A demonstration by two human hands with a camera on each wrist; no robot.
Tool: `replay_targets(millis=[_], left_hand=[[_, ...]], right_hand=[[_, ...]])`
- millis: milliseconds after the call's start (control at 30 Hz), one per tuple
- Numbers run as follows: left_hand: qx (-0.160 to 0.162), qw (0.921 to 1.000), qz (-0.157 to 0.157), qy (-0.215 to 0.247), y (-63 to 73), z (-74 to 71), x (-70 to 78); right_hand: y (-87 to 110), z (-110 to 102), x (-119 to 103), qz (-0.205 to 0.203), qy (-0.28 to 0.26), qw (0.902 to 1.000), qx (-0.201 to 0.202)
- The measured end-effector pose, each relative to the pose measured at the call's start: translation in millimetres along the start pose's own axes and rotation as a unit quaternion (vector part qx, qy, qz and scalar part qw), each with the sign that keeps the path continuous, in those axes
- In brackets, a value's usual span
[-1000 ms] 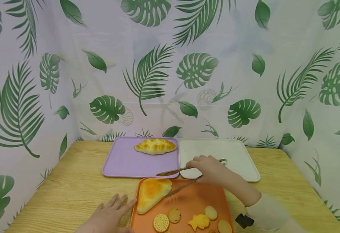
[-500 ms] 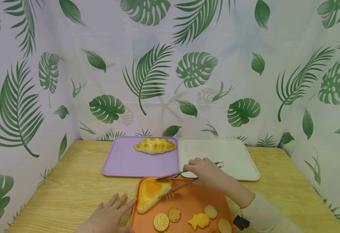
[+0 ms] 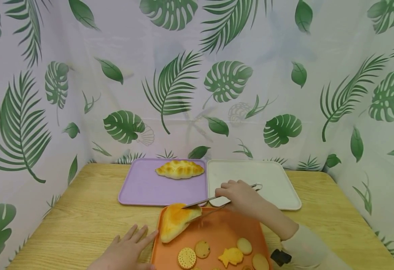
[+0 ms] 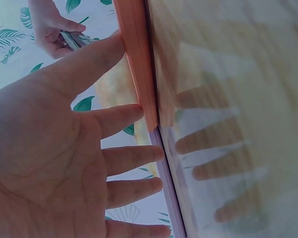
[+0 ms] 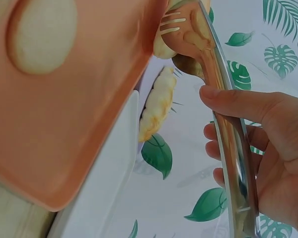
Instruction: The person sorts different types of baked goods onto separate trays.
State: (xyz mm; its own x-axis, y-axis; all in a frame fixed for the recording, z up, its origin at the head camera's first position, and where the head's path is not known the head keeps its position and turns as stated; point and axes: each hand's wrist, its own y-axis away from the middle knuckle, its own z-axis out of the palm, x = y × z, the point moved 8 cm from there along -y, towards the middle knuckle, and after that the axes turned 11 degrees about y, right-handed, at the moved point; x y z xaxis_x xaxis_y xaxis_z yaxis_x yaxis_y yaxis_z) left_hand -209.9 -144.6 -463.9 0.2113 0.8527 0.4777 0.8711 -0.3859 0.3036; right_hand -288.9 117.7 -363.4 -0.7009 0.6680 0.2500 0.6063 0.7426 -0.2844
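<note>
My right hand [image 3: 242,197] grips metal tongs [image 5: 233,163] around the middle, thumb on one side and fingers on the other. The tips of the tongs pinch the right part of a triangular golden bread [image 3: 176,227] at the back left of the orange tray [image 3: 224,225]. The bread looks tilted, its right corner raised. My left hand [image 3: 124,249] lies spread on the table with its fingers straight. In the left wrist view, thumb and fingertips of the left hand [image 4: 49,144] are right beside the orange tray's edge [image 4: 136,64].
Several cookies share the orange tray, among them a fish-shaped one [image 3: 230,256] and a round dotted one [image 3: 187,258]. Behind it stand a purple tray [image 3: 139,187] bearing a long braided-looking bread [image 3: 180,170] and a white tray [image 3: 274,183]. A leaf-print cloth [image 3: 183,75] surrounds the table.
The tongs have come down and closed on the triangular bread, which has tipped and shifted slightly back and right. My left hand has stayed in place.
</note>
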Motion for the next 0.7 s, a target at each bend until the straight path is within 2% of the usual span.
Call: replay_targets(millis=[167,333,700], left_hand=[[0.002,1.0,0.005,-0.005,-0.2,0.1,0.2],[0.003,1.0,0.007,-0.002,0.0,-0.3,0.4],[0.0,0.9998,0.019,-0.002,-0.8,1.0,0.3]], right_hand=[[-4.0,-9.7,7.1,0.02,0.013,0.9997,0.002],[-18.9,-16.8,11.6,0.035,0.025,0.9991,0.002],[-65.8,-3.3,10.3,0.053,0.023,0.9983,-0.008]])
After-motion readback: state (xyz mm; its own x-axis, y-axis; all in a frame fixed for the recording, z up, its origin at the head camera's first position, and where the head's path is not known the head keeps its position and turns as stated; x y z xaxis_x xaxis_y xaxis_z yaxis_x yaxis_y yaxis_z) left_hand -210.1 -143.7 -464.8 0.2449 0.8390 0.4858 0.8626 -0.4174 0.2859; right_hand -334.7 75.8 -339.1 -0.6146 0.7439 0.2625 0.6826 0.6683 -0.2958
